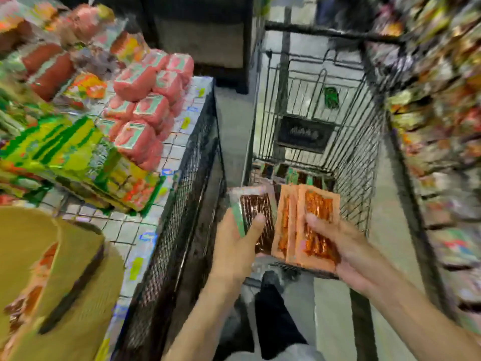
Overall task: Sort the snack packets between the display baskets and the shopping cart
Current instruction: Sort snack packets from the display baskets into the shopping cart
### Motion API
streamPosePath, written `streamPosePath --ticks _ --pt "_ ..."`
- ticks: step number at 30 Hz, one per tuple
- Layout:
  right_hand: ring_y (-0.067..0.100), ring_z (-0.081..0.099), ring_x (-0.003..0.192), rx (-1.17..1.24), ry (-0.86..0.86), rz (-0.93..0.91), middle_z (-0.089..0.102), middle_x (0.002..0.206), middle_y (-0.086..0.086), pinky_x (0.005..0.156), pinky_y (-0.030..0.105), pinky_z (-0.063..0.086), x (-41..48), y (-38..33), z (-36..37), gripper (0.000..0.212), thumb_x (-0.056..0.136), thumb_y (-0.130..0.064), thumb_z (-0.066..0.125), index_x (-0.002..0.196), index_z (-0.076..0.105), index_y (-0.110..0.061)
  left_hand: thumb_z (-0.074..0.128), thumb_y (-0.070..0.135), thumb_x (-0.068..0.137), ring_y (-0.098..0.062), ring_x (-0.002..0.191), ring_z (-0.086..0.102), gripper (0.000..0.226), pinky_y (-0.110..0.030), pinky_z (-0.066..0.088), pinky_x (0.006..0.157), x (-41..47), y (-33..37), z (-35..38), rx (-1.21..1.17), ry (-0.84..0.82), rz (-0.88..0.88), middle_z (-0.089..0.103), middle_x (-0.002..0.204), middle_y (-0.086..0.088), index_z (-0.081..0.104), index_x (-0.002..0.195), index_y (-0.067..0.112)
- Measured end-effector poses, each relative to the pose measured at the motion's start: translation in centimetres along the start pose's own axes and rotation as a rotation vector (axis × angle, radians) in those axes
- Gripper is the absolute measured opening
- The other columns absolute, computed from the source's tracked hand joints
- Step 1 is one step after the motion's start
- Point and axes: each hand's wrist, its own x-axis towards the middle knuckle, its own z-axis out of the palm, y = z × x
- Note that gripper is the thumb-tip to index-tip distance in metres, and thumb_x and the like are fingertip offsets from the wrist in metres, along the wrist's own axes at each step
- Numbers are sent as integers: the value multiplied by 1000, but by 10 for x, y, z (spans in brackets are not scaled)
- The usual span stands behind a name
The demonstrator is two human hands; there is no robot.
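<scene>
Between blurred shop shelves [437, 126], above the shopping cart [359, 152], my left grip [234, 248] pinches a green-edged brown packet [255, 207] and my right grip [348, 254] clasps two orange packets [316, 204], light, limp, slippery film I judge best held by the lower edges.

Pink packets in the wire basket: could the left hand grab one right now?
Probably not yet: the left hand grips a brown packet, though the pink packets lie uncovered atop the basket on its side.
</scene>
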Motion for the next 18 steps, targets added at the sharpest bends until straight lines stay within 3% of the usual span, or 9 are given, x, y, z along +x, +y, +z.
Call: streamPosePath --ticks 2,4,7,10,14,16,18 --pt "24 72 86 1 51 12 73 98 12 61 37 59 24 -3 -24 48 60 -24 76 105 67 -14 57 10 93 -2 78 70 16 -14 52 57 26 -12 13 7 16 -46 70 92 1 59 109 9" --pt "21 72 85 -5 109 27 74 96 9 60 34 59 58 -2 -48 49 59 -24 78 105 65 -15 54 11 95 -17 87 69 20 -16 54 56 57 -24 18 18 94 -82 67 100 -6 55 114 6" --pt "19 70 94 -20 171 59 73 103 6 75 41 58 123 11 -82 45 67 -21 77 109 63 -16 50 10 97 -26 89 67 12 -20 55 54 101 -41 15 53 181 -100 63 104 -12 54 108 14" --pt "23 66 102 -57 183 125 72 104 7 86 42 53 186 45 -95 38 72 -20 74 108 62 -15 49 16 97 -25 82 72 23 -31 59 58 134 -57 10 84 161 -109 64 109 -19 51 118 6" --pt "32 59 111 -109 206 269 62 118 18 94 53 47 252 108 -91 34 89 -11 62 120 51 -3 50 14 97 -45 97 65 29 -55 57 78 162 -78 9 70 172 -144 63 114 -25 50 124 3" --pt "35 59 103 -119 193 349 57 116 25 91 55 48 279 144 -86 36 93 -7 57 125 46 4 51 13 96 -46 101 63 30 -60 53 84 173 -89 8 76 186 -167 63 116 -24 51 124 4" --pt "29 59 84 -56 244 429 57 105 21 74 43 54 302 176 -80 35 96 -6 52 128 45 6 54 15 94 -39 103 65 31 -58 53 86 182 -100 6 95 186 -167 64 116 -18 53 124 7"
